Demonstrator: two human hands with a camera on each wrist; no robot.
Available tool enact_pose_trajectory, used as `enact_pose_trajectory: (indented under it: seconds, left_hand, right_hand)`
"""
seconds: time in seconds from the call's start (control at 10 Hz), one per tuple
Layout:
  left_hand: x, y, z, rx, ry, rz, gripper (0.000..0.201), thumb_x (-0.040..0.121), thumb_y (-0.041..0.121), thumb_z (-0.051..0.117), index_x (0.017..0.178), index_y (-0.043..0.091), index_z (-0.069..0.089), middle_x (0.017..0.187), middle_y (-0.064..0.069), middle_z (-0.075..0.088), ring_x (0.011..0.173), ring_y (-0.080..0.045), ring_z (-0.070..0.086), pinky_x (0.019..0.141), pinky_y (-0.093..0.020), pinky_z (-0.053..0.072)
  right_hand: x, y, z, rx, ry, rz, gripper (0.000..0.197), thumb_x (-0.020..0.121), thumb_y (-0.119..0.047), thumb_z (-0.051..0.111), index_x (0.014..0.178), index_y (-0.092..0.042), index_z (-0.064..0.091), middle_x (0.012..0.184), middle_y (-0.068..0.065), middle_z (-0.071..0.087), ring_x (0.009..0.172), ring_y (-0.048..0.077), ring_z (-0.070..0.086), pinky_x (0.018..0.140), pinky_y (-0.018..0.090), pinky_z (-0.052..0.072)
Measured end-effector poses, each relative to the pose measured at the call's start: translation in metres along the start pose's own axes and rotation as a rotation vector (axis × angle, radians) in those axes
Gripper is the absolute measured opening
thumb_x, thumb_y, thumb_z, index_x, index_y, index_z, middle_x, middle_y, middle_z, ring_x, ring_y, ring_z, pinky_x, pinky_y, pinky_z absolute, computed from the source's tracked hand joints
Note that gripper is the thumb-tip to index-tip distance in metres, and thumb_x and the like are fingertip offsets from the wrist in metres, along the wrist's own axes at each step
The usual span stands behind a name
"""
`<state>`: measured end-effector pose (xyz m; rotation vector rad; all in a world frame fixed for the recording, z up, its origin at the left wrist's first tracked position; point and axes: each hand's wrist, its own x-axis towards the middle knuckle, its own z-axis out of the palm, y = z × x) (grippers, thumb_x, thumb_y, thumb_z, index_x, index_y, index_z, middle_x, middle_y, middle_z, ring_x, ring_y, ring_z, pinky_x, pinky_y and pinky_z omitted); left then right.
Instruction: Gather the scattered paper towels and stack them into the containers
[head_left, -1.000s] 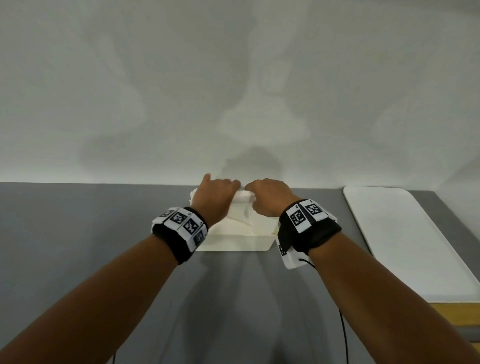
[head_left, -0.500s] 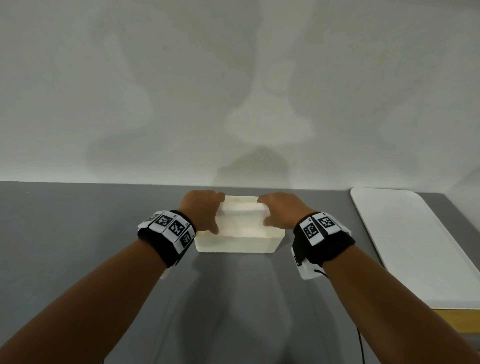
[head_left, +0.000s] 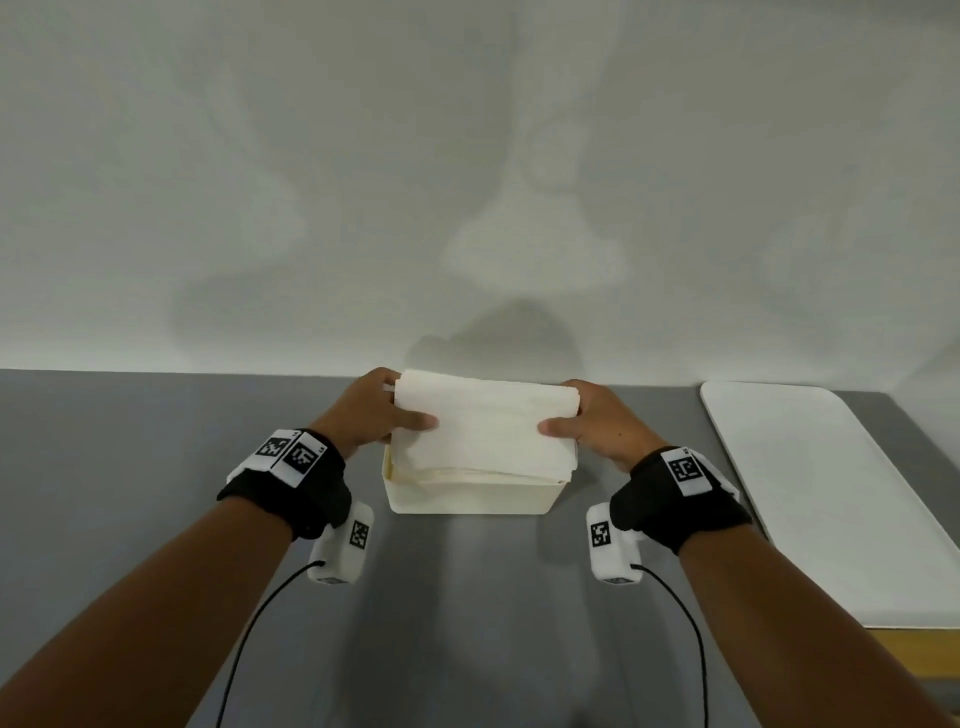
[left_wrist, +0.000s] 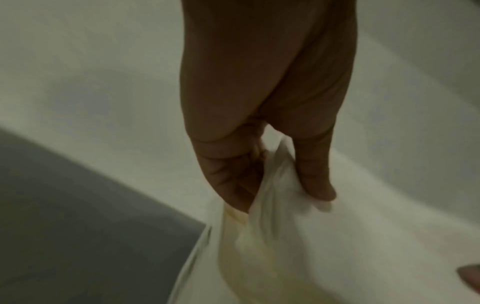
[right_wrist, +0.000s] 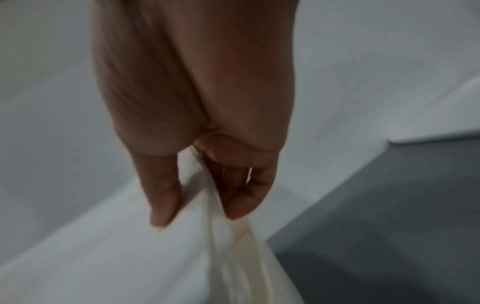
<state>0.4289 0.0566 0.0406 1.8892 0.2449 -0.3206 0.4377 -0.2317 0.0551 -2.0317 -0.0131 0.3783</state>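
Fingers (left_wrist: 233, 185) of the left hand (head_left: 371, 410) curl under the left end of the paper towel stack (head_left: 483, 426) w/ thumb on top, so it's pinching the stack; right hand (head_left: 597, 426) mirrors that on the right end, thumb over, fingers (right_wrist: 241, 197) under, also gripping. Stack sits partly in the cream container (head_left: 467, 496), which stands on the grey table (head_left: 130, 467) near the back wall; far edge of the stack looks raised above the rim, near edge lower, approx level w/ the rim, so it reads as tilted and not fully seated. Main risk, imo: the stack looks about as wide as the container, so pushing down while fingers are trapped under the ends could jam it, buckle the lower sheets, or leave the right edge hanging over the rim. Letting go of one end before the other would prob let loose sheets fan out or slide off the top. Pressing hard at an angle could also shove the light container along the table. White tray (head_left: 831, 493) lies well apart to the right, no conflict. Both wrist views are blurry, so can't tell how many sheets each pinch really holds.
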Motion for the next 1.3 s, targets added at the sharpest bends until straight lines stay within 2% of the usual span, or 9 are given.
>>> enact_pose_trajectory:
  seconds: [0.1,0.2,0.3,0.5,0.6,0.7,0.9,1.2,1.3]
  left_hand:
    - [0.006,-0.012,0.008,-0.121,0.038,-0.138,0.071,0.063,0.013,0.089,0.123,0.011,0.052,0.111,-0.01,0.068,0.096,-0.026,0.068,0.074,-0.042,0.06]
    - [0.006,-0.014,0.022,0.116,0.18,-0.11,0.087,0.065,0.016,0.088,0.137,0.013,0.039,0.123,-0.012,0.061,0.109,-0.032,0.06,0.091,-0.043,0.053]
    - [0.0,-0.008,0.036,0.512,0.239,-0.03,0.09,0.072,0.021,0.082,0.145,0.012,0.029,0.122,-0.015,0.062,0.113,-0.034,0.058,0.089,-0.038,0.047]
    - [-0.004,-0.002,0.049,0.908,0.25,0.02,0.088,0.078,0.019,0.075,0.146,0.012,0.019,0.111,-0.009,0.061,0.095,-0.029,0.064,0.068,-0.032,0.045]
    - [-0.006,-0.005,0.052,1.068,0.302,0.116,0.087,0.078,0.02,0.073,0.146,0.013,0.019,0.118,-0.007,0.053,0.091,-0.025,0.063,0.062,-0.029,0.043]
    - [-0.01,-0.004,0.054,1.208,0.34,0.262,0.071,0.08,0.025,0.071,0.141,0.018,0.033,0.125,-0.005,0.047,0.105,-0.022,0.055,0.073,-0.03,0.048]
    - [-0.014,-0.004,0.068,1.279,-0.014,0.306,0.049,0.094,0.038,0.056,0.142,0.034,0.044,0.146,-0.003,0.04,0.132,-0.022,0.042,0.106,-0.037,0.037]
    - [-0.006,-0.006,0.076,1.135,-0.154,0.225,0.055,0.094,0.035,0.057,0.146,0.028,0.039,0.152,-0.008,0.033,0.137,-0.024,0.038,0.113,-0.034,0.031]
    - [-0.01,-0.009,0.071,1.139,-0.085,0.225,0.057,0.095,0.04,0.055,0.147,0.029,0.036,0.156,-0.005,0.027,0.143,-0.022,0.029,0.116,-0.034,0.025]
  right_hand:
    - [0.01,0.008,0.012,0.066,0.113,0.091,0.054,0.073,-0.001,0.078,0.12,-0.007,0.052,0.114,0.012,0.066,0.098,0.025,0.065,0.088,0.038,0.053]
    - [0.016,0.01,0.027,-0.145,0.194,0.115,0.061,0.076,-0.007,0.074,0.129,-0.014,0.044,0.113,0.007,0.06,0.102,0.025,0.06,0.086,0.032,0.048]
    - [0.015,0.008,0.042,-0.367,0.237,0.082,0.06,0.08,-0.005,0.063,0.134,-0.016,0.04,0.113,0.007,0.061,0.104,0.028,0.059,0.085,0.032,0.048]
    - [0.012,0.007,0.055,-0.642,0.219,0.014,0.059,0.083,-0.001,0.052,0.138,-0.012,0.033,0.102,0.013,0.064,0.096,0.033,0.062,0.077,0.034,0.049]
    - [0.006,0.007,0.058,-0.786,0.206,-0.031,0.06,0.086,-0.004,0.052,0.142,-0.011,0.03,0.113,0.013,0.06,0.102,0.031,0.059,0.076,0.033,0.044]
    - [0.0,0.004,0.06,-1.035,0.289,-0.136,0.046,0.084,-0.006,0.053,0.128,-0.012,0.044,0.12,0.011,0.05,0.107,0.029,0.053,0.079,0.033,0.042]
    - [0.002,0.011,0.076,-1.014,0.047,-0.101,0.036,0.091,-0.018,0.049,0.126,-0.016,0.056,0.125,0.009,0.05,0.116,0.028,0.05,0.092,0.037,0.044]
    - [-0.002,0.005,0.079,-0.908,-0.018,-0.01,0.041,0.092,-0.028,0.053,0.131,-0.014,0.053,0.132,0.011,0.048,0.122,0.028,0.048,0.1,0.037,0.043]
    - [-0.005,0.006,0.079,-0.834,0.025,-0.099,0.04,0.092,-0.027,0.053,0.129,-0.013,0.054,0.13,0.013,0.049,0.121,0.03,0.048,0.1,0.04,0.044]
